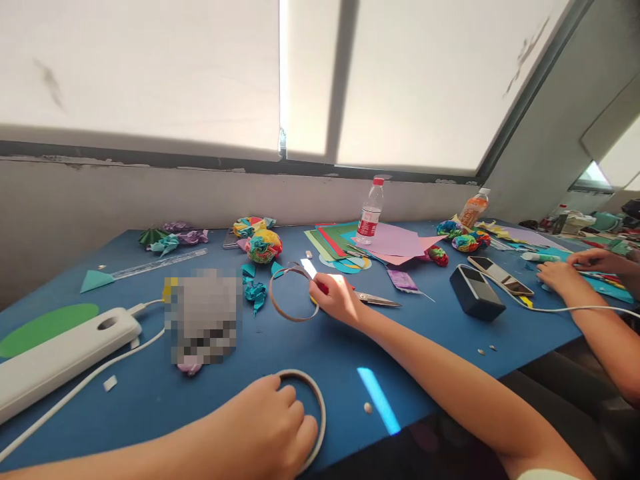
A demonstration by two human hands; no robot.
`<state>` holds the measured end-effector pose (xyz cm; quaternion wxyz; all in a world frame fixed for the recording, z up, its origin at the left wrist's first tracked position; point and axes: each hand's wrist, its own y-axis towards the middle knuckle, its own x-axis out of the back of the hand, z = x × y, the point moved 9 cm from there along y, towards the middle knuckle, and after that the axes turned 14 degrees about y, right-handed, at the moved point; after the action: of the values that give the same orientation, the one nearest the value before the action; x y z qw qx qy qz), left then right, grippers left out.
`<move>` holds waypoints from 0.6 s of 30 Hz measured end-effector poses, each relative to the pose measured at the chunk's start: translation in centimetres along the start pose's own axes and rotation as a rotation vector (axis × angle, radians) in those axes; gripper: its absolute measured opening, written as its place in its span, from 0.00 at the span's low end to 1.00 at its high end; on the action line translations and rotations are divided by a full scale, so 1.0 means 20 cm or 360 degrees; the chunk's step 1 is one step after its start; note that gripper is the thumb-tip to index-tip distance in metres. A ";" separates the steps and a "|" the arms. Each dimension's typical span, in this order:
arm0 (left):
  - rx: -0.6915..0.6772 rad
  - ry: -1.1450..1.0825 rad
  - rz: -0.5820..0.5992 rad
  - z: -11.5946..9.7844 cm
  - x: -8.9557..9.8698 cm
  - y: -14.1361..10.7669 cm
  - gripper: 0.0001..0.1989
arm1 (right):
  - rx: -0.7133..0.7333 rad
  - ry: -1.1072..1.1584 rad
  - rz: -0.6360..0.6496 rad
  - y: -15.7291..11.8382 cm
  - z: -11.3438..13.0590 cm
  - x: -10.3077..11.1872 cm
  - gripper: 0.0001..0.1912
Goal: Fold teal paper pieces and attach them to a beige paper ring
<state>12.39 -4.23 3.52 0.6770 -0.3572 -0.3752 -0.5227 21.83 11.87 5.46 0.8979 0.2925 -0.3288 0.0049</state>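
Tan loop (293, 319) pinched in right hand (336, 297), bulging toward nine o'clock, left hand (270, 423) curled over pale ring (323, 408), its nine-o'clock side hidden, grip unclear

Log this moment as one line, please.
left hand: holding pale ring | right hand: holding thin brown loop | scissors: by right hand, grip unclear | red-capped bottle: upright

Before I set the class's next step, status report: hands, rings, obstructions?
Left hand curled at pale ring, grip unclear. Right hand holding thin brown ring. Possible obstruction: scissors, partly hidden by right hand.
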 end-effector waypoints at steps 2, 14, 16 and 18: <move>0.0011 -0.0065 0.0096 -0.01 -0.05 0.01 0.11 | -0.0130 0.0100 0.0014 0.01 -0.06 0.00 0.15; 0.0018 0.0010 0.0301 0.05 -0.03 0.02 0.11 | -0.0282 0.0695 0.0728 0.01 0.07 0.06 0.47; 0.0068 0.0015 0.0340 0.08 -0.04 0.01 0.09 | -0.0280 0.0557 0.0706 0.01 0.03 0.02 0.41; 0.0131 0.0036 0.0378 0.12 -0.05 0.01 0.09 | -0.0261 0.0385 0.0594 0.01 -0.02 0.00 0.32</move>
<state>12.12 -1.66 3.77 0.7525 -0.3651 -0.3437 -0.4270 22.00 12.36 5.24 0.9351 0.1501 -0.2664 0.1791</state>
